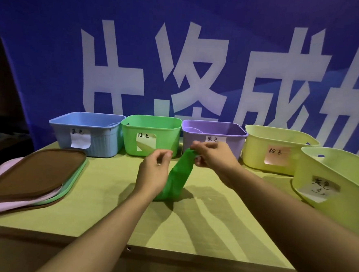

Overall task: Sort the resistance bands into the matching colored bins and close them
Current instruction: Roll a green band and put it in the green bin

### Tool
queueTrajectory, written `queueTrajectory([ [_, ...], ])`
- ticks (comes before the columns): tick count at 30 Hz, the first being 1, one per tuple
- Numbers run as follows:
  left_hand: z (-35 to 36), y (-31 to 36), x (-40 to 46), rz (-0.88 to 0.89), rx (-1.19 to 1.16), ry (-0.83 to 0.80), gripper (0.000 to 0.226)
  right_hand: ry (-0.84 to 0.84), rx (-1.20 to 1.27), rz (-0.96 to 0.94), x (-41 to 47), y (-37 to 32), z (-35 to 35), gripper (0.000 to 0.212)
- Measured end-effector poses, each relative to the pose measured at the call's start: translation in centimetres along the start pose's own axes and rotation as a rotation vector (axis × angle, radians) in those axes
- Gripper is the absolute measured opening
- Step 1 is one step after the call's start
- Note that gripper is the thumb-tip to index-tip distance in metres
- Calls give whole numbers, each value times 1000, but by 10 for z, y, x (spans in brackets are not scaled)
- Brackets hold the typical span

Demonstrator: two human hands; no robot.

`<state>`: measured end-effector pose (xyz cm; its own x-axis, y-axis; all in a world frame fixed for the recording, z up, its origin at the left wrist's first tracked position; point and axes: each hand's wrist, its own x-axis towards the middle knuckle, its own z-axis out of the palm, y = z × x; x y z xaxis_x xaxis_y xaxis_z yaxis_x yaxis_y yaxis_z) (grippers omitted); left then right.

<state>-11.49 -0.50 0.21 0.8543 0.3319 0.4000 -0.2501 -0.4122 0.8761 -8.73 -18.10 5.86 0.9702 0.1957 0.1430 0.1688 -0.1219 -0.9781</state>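
A table (200, 218) carries five open bins in a row and stacked lids (33, 172) at the left, set aside for closing later. The green bin (151, 134) stands just behind the hands. The right hand (213, 157) pinches the green band (179, 176) by its top, its lower end trailing on the table, likely for lifting in. The left hand (153, 172) hovers beside, fingers loosely curled, empty.

Two bare forearms, entering from the bottom edge, with no sleeve anywhere along the visible length. No watch and no bracelet at either wrist. Left hand (153, 172) slim, with short, unpainted nails; a small pale spot near one finger, perhaps a ring, but too small to tell. Right hand (212, 157) also ungloved, nails short and plain. No markings, tape or bandage visible on arms or hands.
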Motion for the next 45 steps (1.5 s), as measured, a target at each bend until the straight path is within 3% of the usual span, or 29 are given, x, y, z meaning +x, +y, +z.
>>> queueTrajectory([
  [2,4,14,2,44,-77,35,14,76,36,-26,0,-10,-2,24],
  [8,20,48,8,82,-112,-200,32,148,-88,-207,1,-29,0,35],
  [13,30,66,14,88,-127,-107,38,230,-253,-377,-3,-40,0,28],
  [19,31,84,16,125,-197,-68,6,308,-521,-572,-1,-53,-8,21],
  [22,28,92,16,148,-295,-78,11,277,-547,-582,2,-64,-13,21],
  [27,22,115,14,130,-452,-124,12,185,-202,-512,-3,-78,-19,35],
  [31,15,132,22,99,-504,-99,7,21,42,-276,-12,-64,-23,56],
  [36,9,143,24,50,-549,-190,12,-229,15,-66,-30,-12,-28,26],
  [41,13,133,21,23,-526,-211,11,-280,-111,42,-34,22,-29,24],
  [45,14,128,22,18,-528,-215,8,-391,-24,119,-37,23,-32,27],
])
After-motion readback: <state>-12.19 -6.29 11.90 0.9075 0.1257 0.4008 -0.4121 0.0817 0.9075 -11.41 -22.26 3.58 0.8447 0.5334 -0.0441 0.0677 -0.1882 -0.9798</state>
